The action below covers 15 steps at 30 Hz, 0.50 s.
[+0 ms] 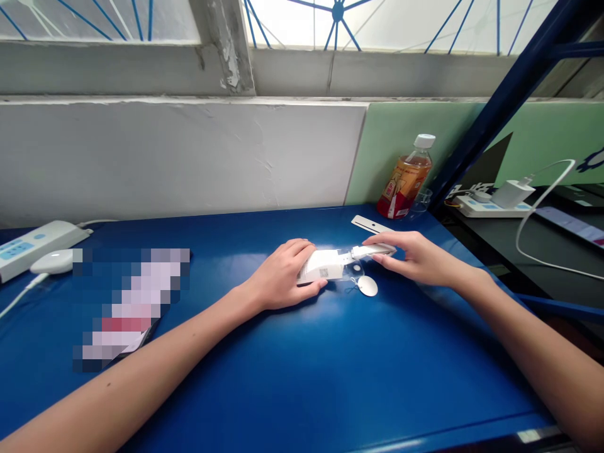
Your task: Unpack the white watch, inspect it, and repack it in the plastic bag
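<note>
My left hand [287, 272] lies over a clear plastic packet on the blue table, thumb on the near side and fingers on the far side. Inside the packet is a white card [325, 265] printed with a small square code. Between thumb and fingertips, my right hand [413, 255] pinches a slim white object [372, 250] at the packet's right end; its kind is unclear. Whether it sits inside the packet's mouth or just against it, I cannot tell. A round white tag [367, 286] on a thin string rests beside the packet. Behind is a flat white strip [372, 224] with a dark slot.
A drink bottle [406, 179] with an orange and red label stands by the wall. At left are a power strip [42, 242], a white charger [55, 261] and a blurred-out flat object [136, 302]. Another power strip [491, 206] with a cable lies right, past a blue frame post.
</note>
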### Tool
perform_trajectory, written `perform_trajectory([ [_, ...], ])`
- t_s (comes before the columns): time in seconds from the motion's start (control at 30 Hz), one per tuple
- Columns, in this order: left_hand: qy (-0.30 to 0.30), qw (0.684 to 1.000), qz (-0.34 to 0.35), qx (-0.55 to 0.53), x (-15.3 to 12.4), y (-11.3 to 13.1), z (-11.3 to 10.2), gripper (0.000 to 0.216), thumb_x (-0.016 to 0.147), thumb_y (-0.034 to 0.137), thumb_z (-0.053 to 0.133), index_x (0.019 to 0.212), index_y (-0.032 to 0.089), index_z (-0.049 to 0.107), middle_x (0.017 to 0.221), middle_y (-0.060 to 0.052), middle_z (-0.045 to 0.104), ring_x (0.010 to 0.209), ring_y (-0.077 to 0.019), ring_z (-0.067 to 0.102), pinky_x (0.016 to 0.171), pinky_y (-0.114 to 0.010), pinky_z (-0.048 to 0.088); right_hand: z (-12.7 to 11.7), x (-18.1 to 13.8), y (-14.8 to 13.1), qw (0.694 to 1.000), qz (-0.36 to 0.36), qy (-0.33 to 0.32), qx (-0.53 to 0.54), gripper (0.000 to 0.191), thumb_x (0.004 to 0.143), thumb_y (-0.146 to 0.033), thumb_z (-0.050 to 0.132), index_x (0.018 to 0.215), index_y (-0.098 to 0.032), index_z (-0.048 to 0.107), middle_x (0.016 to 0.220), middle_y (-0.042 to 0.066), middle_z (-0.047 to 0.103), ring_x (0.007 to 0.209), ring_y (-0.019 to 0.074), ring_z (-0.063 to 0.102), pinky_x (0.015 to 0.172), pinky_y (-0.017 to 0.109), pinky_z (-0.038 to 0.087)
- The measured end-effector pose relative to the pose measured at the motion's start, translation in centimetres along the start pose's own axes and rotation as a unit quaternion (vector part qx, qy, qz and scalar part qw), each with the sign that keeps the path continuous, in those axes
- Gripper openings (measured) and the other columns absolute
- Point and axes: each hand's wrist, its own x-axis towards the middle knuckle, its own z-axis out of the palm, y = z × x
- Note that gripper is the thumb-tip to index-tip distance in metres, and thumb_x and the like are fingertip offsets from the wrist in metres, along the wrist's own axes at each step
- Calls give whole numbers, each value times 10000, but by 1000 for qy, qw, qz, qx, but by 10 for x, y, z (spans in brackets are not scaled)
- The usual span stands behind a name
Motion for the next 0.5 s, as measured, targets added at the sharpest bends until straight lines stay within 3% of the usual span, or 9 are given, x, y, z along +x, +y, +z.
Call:
perform_trajectory([
  [0.3, -22, 999, 26, -10, 1, 4, -4, 478, 886, 469, 577, 1229, 137, 559, 1236, -167, 612, 1180, -325, 556, 1004, -448, 453, 13, 2, -10, 977, 63, 154, 131, 223, 814, -434, 710, 785, -213, 712, 785, 44, 735, 668, 217, 673, 609, 337, 540],
  [0.4, -29, 999, 45, -9, 1, 7, -4, 481, 875, 469, 591, 1225, 141, 560, 1239, -163, 616, 1183, -326, 556, 1017, -453, 441, 19, 3, -10, 970, 76, 159, 165, 251, 794, -431, 733, 729, -190, 703, 700, 41, 695, 606, 195, 635, 562, 327, 513],
  [0.5, -27, 999, 44, -9, 1, 7, -3, 483, 868, 462, 596, 1230, 145, 556, 1244, -164, 617, 1177, -326, 560, 1012, -459, 444, 24, 4, -10, 965, 65, 141, 214, 258, 748, -429, 782, 777, -184, 708, 744, 48, 679, 661, 202, 639, 605, 340, 539],
])
